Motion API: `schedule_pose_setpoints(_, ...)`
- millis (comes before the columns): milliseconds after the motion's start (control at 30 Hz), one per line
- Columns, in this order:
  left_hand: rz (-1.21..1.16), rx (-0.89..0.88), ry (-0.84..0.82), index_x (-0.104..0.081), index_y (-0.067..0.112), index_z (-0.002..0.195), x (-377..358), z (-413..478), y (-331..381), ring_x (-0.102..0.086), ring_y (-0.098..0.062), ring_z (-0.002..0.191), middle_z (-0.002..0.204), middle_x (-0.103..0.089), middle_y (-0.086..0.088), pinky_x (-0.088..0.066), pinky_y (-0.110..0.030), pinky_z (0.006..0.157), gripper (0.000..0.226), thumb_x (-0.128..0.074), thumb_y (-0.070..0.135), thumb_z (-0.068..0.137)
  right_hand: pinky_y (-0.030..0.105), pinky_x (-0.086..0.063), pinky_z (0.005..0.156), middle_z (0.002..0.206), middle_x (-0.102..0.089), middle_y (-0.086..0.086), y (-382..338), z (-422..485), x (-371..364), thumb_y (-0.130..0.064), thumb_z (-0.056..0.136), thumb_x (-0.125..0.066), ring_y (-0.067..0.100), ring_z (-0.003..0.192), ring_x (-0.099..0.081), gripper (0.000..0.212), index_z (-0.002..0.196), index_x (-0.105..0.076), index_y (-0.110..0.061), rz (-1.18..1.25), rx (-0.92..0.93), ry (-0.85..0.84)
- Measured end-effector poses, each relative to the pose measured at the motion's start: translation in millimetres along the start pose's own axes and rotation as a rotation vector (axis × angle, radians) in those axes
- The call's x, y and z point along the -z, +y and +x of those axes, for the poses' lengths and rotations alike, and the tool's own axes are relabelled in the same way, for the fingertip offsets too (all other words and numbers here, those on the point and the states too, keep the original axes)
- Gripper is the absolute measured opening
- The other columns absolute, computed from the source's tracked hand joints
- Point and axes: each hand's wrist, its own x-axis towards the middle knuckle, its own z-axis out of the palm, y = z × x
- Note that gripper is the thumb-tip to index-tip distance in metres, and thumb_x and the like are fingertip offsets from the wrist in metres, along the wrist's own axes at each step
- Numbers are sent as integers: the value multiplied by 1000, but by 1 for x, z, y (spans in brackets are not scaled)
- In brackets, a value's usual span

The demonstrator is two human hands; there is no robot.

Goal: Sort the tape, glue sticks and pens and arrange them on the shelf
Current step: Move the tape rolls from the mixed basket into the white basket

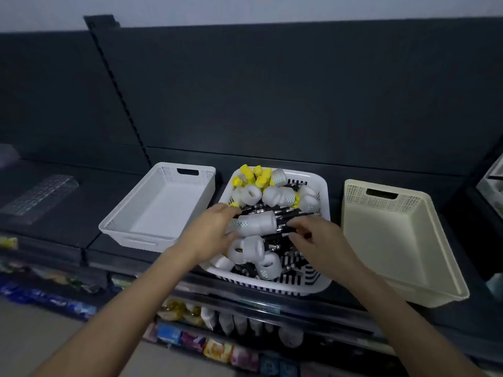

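Fingers point(224, 209) of left hand point(212, 235): curled round a white tape roll point(257, 225) mid-basket, thumb below, fingertips over the top.
White tray point(130, 235), left: just beside the basket, nothing in it that I can see.
Basket point(272, 285), centre: tape, yellow-capped glue sticks point(255, 175) at the back, black pens point(288, 213) all jumbled together.
Right hand point(321, 240): fingers point(298, 223) bent down onto the pens - can't tell whether they pinch one or only touch.
Cream tray point(424, 297), right: near the basket, looks unfilled too.
Risk: rolls are piled loose on the pens, so lifting this one prob. shifts its neighbours; one could roll over the low front rim & off the shelf point(68, 213).
Risk 2: pens interlock - pulling one may drag others out.
Edges/room: basket front sits close to the shelf lip, little margin there. Open air above both trays, so a short sideways carry either way looks unobstructed.
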Motion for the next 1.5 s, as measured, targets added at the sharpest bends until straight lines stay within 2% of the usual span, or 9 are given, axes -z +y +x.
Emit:
schedule_pose_setpoints(200, 132, -70, -254, -34, 21, 144, -3, 27, -16, -47, -23, 119, 134, -43, -3, -46, -39, 92, 71, -69, 29, 83, 25, -38, 92, 128, -53, 5, -6, 43, -20, -22, 93, -53, 19, 117, -48, 36, 127, -56, -13, -163, 94, -104)
schedule_pose_setpoints(433, 238, -299, -269, -43, 14, 139, -6, 40, -42, -49, -28, 118, 127, -54, -8, -43, -40, 92, 56, -56, 41, 92, 36, -41, 87, 116, -55, 13, -10, 67, -44, -28, 94, -51, 29, 108, -49, 35, 124, -54, -8, -315, 106, -202)
schedule_pose_setpoints(633, 337, -473, -234, -41, 18, 140, -8, 47, -64, -49, -24, 117, 124, -56, -1, -35, -39, 99, 63, -55, 52, 88, 37, -40, 85, 109, -51, 8, -6, 77, -57, -41, 91, -54, 26, 101, -44, 37, 117, -54, -15, -409, 85, -333)
schedule_pose_setpoints(800, 333, -512, -221, -28, 24, 145, -14, 57, -65, -52, -21, 96, 101, -53, 3, -29, -33, 80, 79, -57, 58, 80, 31, -38, 63, 86, -52, -1, -2, 77, -48, -36, 86, -63, 14, 77, -46, 25, 92, -57, -13, -254, 54, -224)
schedule_pose_setpoints(967, 412, -658, -241, -35, 14, 135, -15, 75, -61, -55, -27, 84, 96, -57, -5, -35, -34, 65, 61, -47, 53, 89, 26, -42, 70, 93, -64, 12, 2, 66, -43, -29, 87, -65, 21, 85, -56, 27, 106, -62, -9, 23, -171, -13)
schedule_pose_setpoints(1067, 353, -663, -230, -40, 15, 132, -16, 79, -62, -55, -24, 77, 94, -58, -5, -37, -32, 59, 55, -42, 53, 92, 17, -43, 68, 95, -64, 10, 4, 58, -43, -30, 90, -61, 21, 87, -58, 21, 109, -63, -21, 208, -357, 129)
schedule_pose_setpoints(1133, 244, -621, -210, -42, 19, 130, -16, 81, -62, -56, -23, 79, 96, -57, -1, -42, -32, 60, 50, -42, 52, 93, 17, -41, 66, 90, -62, 6, 2, 57, -43, -31, 91, -60, 14, 81, -55, 15, 100, -64, -21, 326, -433, 226)
schedule_pose_setpoints(1300, -148, -444, -233, -41, 26, 130, -18, 86, -62, -53, -16, 85, 102, -49, 4, -49, -35, 72, 44, -50, 47, 92, 41, -46, 73, 89, -57, 21, -6, 53, -40, -34, 90, -59, 25, 82, -54, 34, 99, -64, -2, 673, -536, 341)
schedule_pose_setpoints(1500, -372, -399, -139, -47, 27, 128, -8, 83, -66, -51, -6, 91, 108, -52, 10, -46, -27, 76, 46, -55, 49, 88, 37, -48, 73, 95, -62, 20, -13, 58, -42, -35, 89, -61, 25, 81, -58, 30, 99, -66, -6, 595, -488, 349)
